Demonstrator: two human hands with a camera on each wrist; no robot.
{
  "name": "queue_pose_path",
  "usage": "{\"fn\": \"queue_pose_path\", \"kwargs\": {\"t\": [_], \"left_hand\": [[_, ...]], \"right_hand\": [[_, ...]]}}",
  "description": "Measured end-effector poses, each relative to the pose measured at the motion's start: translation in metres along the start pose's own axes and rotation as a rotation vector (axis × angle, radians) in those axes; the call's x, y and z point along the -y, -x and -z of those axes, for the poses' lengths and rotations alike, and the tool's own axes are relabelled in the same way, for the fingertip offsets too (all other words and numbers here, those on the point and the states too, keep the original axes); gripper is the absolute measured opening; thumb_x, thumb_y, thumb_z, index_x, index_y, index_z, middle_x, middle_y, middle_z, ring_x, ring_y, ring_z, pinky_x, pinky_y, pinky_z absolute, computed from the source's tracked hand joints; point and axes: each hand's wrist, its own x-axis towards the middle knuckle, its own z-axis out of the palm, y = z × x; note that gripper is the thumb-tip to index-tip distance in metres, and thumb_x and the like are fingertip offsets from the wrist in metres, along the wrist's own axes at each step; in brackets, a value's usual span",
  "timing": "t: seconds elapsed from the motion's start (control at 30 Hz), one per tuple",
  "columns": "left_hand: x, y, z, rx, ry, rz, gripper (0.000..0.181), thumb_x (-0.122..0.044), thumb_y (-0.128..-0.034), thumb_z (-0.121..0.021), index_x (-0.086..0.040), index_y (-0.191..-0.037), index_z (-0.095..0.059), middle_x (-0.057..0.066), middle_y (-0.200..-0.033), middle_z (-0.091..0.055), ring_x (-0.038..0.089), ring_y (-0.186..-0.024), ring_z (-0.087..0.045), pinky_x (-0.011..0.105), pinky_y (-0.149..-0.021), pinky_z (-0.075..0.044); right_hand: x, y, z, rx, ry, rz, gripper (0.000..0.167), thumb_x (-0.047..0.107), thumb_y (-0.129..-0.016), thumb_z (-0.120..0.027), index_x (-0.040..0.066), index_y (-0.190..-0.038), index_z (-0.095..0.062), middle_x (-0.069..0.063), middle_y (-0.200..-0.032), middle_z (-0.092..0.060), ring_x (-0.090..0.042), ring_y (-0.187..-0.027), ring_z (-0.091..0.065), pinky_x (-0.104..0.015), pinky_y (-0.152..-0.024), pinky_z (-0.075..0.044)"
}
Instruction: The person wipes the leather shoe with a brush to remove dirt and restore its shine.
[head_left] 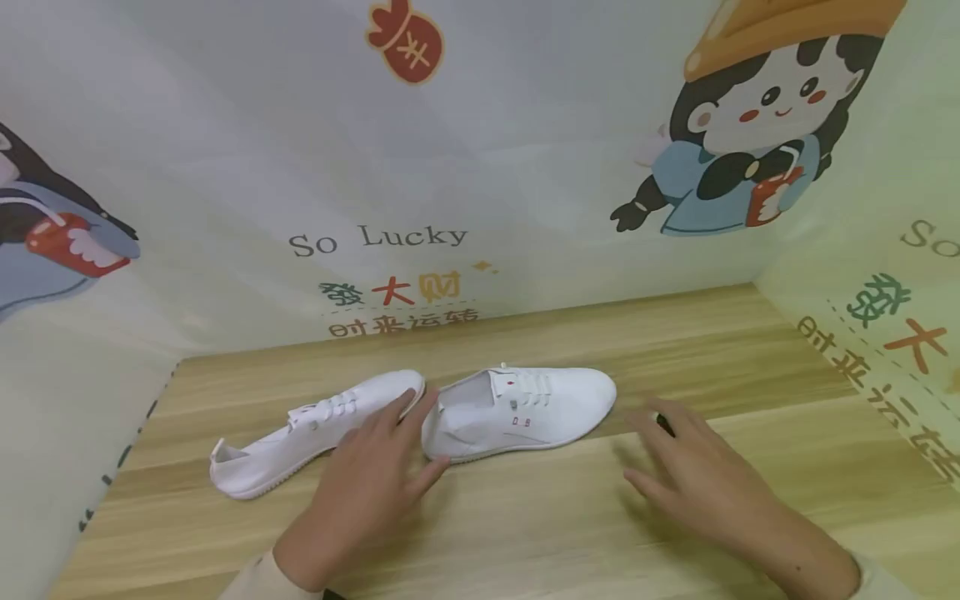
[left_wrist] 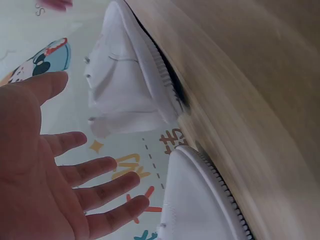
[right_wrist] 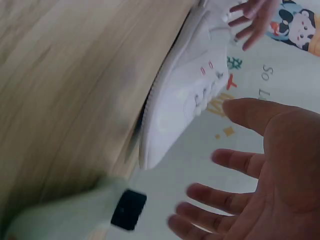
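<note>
Two white lace-up shoes lie on the wooden surface. The left shoe point(head_left: 262, 467) points up and right, with its toe partly behind my left hand point(head_left: 371, 479). Toe to the right, the other shoe point(head_left: 566, 408) has its heel beside that hand's thumb and index finger. The left wrist view shows the left fingers point(left_wrist: 107, 195) spread; whether they touch either shoe I cannot tell. My right hand point(head_left: 697, 475) is apart from the right shoe's toe, over the wood. Its fingers point(right_wrist: 225, 197) are relaxed and hold nothing. A small black item sits on one finger.
A printed cloth point(head_left: 225, 167) with cartoon figures and lettering forms walls behind and at both sides of the wooden surface point(head_left: 525, 525). In the right wrist view, a blurred pale shape with a black patch point(right_wrist: 128, 209) lies low at left; its kind is unclear.
</note>
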Motion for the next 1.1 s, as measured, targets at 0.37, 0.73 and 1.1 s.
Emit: {"fn": "queue_pose_path", "kwargs": {"t": [0.37,0.73,1.1], "left_hand": [[0.005,-0.027,-0.008,0.098,0.117,-0.125,0.057,-0.038,-0.0839,-0.08,-0.021,-0.133,-0.057,0.014,-0.154,-0.043,0.035,-0.115,-0.064,0.055,-0.09,-0.051],[0.001,-0.029,-0.016,0.169,0.193,-0.111,0.057,-0.023,-0.0763,-0.086,-0.021,-0.128,-0.062,0.017,-0.156,-0.037,0.029,-0.105,-0.067,0.041,-0.086,-0.055],[0.001,-0.028,-0.021,0.109,0.146,-0.181,0.046,-0.017,-0.0689,-0.091,-0.01,-0.099,-0.057,0.023,-0.152,-0.041,0.031,-0.101,-0.068,0.038,-0.08,-0.056]], "right_hand": [[-0.051,0.003,0.013,0.274,0.042,-0.186,0.041,0.039,-0.092,-0.068,0.017,-0.065,-0.047,0.005,-0.058,-0.042,-0.011,-0.052,-0.038,-0.027,-0.048,-0.03],[-0.065,0.006,0.002,0.383,-0.014,-0.206,0.041,0.047,-0.082,-0.077,0.017,-0.068,-0.051,0.005,-0.061,-0.047,-0.011,-0.054,-0.042,-0.027,-0.048,-0.033],[-0.073,0.006,0.001,0.397,-0.065,-0.219,0.037,0.037,-0.085,-0.077,0.013,-0.076,-0.05,0.001,-0.065,-0.049,-0.012,-0.056,-0.045,-0.027,-0.048,-0.037]]}}
